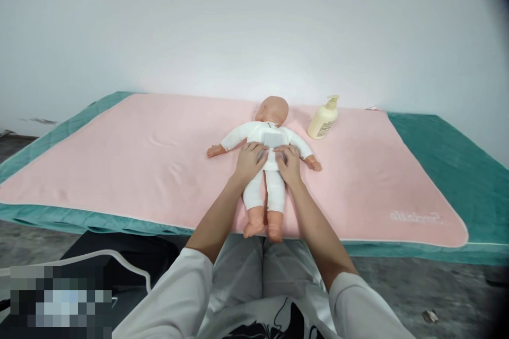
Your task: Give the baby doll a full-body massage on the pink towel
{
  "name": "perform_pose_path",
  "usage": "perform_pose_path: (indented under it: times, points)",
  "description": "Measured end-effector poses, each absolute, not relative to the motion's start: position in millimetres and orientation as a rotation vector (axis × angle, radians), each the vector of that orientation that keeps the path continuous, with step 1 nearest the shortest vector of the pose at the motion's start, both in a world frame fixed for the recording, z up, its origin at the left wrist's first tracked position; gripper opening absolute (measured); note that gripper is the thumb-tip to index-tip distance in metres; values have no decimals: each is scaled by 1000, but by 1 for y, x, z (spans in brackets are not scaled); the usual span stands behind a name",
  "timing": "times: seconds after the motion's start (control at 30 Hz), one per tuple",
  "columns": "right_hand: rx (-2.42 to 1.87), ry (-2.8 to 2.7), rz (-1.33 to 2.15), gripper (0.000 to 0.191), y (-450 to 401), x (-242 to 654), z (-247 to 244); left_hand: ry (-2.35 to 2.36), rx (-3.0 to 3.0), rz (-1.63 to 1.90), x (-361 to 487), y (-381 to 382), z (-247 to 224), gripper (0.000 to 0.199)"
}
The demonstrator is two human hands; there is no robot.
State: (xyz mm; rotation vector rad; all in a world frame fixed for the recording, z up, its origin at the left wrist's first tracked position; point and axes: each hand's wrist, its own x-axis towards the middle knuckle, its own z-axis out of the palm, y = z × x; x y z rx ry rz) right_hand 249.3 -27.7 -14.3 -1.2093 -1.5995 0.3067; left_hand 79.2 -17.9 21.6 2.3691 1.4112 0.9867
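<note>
Doll is lying on pink mat, with left hand and right hand resting on its torso.

Pale wall is rising behind the setup. Green-covered bed is supporting the mat, its cover showing along the front and at both ends. The doll, wearing a white suit, is pointing its head toward the wall, spreading both arms outward and bringing its feet to the mat's near edge. Pump bottle, pale yellow, is resting on the mat, right of the doll's head. Both hands are lying open, fingers slightly curved and partly apart, touching the white cloth without gripping it; the thumbs are facing each other across a narrow gap. Grey patch is showing on the torso, just beyond the fingertips.
</note>
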Motion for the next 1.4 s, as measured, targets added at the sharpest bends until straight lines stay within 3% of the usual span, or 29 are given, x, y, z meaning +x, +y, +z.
perform_pose_path:
  times: [0.27, 0.77, 1.17, 1.4]
  points:
    - [-1071, -1529, 326, 21, -5, 253, -2, 1337, 2283, 1192, 80, -7, 33, 21]
    - [-1225, -1703, 264, 31, 4, 254, -8, 1518, 2525, 850, 91, 3, 29, 36]
    - [-1148, -1695, 298, 32, 17, 255, 0, 1397, 2537, 1016, 85, 13, 38, 36]
    - [-1225, -1711, 307, 36, 30, 254, -2, 1446, 2517, 931, 88, 24, 33, 35]
